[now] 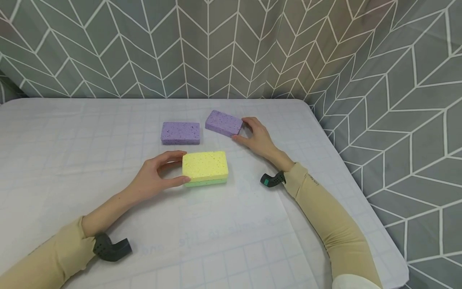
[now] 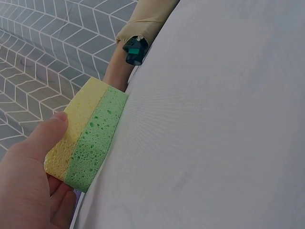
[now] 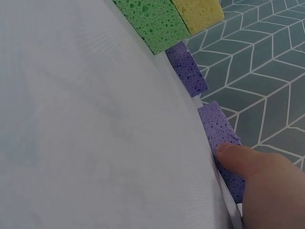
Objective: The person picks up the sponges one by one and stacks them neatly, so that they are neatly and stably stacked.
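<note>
A yellow sponge (image 1: 205, 164) lies flat on top of a green sponge (image 1: 207, 183), edges nearly lined up. My left hand (image 1: 151, 176) grips the yellow sponge at its left end, thumb at the near side and fingers at the far side. In the left wrist view the thumb presses the yellow sponge (image 2: 78, 126), with the green sponge (image 2: 97, 138) right against it. Farther back, my right hand (image 1: 258, 140) pinches the right end of a tilted purple sponge (image 1: 223, 123) between thumb and fingers. A second purple sponge (image 1: 180, 133) lies to its left, untouched.
A white cloth with a faint grid covers the table (image 1: 90, 160). Behind it and along the right side hangs a grey curtain (image 1: 195, 48) with white chevron lines. A dark wrist camera (image 1: 112, 249) sticks out from the left sleeve, another (image 1: 272, 179) from the right.
</note>
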The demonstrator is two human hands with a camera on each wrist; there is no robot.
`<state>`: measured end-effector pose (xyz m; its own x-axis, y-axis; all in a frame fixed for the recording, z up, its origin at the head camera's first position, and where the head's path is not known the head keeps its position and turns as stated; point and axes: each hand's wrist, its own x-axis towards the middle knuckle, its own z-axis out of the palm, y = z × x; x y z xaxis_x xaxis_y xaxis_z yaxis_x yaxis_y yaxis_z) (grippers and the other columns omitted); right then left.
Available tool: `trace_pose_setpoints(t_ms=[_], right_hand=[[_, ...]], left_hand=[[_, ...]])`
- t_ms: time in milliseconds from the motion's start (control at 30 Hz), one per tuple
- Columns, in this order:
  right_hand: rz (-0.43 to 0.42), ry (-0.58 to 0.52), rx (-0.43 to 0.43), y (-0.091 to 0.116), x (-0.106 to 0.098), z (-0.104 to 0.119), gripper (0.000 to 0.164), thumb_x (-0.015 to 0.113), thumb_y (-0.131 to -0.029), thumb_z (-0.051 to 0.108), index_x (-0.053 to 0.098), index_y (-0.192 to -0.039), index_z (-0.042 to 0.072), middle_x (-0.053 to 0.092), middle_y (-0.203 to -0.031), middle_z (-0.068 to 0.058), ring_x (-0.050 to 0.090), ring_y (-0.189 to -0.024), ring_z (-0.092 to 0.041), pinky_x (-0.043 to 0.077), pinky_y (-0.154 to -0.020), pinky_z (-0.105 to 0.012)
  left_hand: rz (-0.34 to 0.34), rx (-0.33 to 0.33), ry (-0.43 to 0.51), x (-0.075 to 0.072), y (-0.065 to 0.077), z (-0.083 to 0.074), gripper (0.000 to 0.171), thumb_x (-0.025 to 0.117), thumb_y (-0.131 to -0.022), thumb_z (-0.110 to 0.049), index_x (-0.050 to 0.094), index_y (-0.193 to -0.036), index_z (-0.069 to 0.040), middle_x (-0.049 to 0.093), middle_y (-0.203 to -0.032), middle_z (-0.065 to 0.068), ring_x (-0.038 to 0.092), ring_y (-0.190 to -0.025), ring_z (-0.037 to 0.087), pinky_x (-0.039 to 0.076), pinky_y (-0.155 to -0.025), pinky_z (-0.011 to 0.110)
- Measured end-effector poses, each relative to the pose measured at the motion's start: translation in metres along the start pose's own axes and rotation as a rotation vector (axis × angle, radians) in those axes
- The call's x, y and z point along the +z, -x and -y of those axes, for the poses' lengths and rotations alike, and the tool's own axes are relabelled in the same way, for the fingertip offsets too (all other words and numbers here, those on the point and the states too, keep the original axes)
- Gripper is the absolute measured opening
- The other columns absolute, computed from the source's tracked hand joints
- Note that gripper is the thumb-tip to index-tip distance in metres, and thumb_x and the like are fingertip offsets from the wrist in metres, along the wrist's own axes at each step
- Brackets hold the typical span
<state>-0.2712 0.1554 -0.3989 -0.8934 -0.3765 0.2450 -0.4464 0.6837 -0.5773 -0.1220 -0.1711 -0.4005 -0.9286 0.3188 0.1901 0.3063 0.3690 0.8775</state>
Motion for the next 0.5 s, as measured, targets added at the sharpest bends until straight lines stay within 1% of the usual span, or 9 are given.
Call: trace_pose_setpoints(t_ms=[133,367,500], right_hand=[[0.001,-0.005,0.009,0.0001,-0.0002,0.0,0.072,0.078,-0.088,0.034,0.046,-0.143,-0.001,0.052,-0.141,-0.015,0.05,-0.132,-0.028,0.043,-0.115,-0.04],[-0.005,-0.023,0.017,0.001,-0.0017,0.0025,0.072,0.078,-0.088,0.033,0.047,-0.143,0.0,0.052,-0.141,-0.015,0.05,-0.132,-0.028,0.043,-0.115,-0.04],[-0.011,-0.027,0.018,0.0014,-0.0015,0.0025,0.071,0.078,-0.087,0.033,0.047,-0.142,0.0,0.053,-0.141,-0.015,0.05,-0.132,-0.028,0.043,-0.115,-0.04]], left_hand=[[0.001,-0.001,0.001,0.0001,0.0,0.0003,0.066,0.085,-0.082,-0.02,0.055,-0.14,-0.015,0.06,-0.135,0.003,0.059,-0.123,0.02,0.048,-0.107,0.017],[-0.004,0.023,0.006,0.0003,-0.0002,0.0007,0.065,0.085,-0.081,-0.018,0.056,-0.14,-0.015,0.06,-0.135,0.003,0.06,-0.122,0.017,0.048,-0.106,0.018],[-0.008,0.024,0.011,0.0004,0.0,0.0012,0.065,0.085,-0.081,-0.017,0.056,-0.139,-0.016,0.061,-0.135,0.003,0.06,-0.122,0.014,0.049,-0.106,0.018]])
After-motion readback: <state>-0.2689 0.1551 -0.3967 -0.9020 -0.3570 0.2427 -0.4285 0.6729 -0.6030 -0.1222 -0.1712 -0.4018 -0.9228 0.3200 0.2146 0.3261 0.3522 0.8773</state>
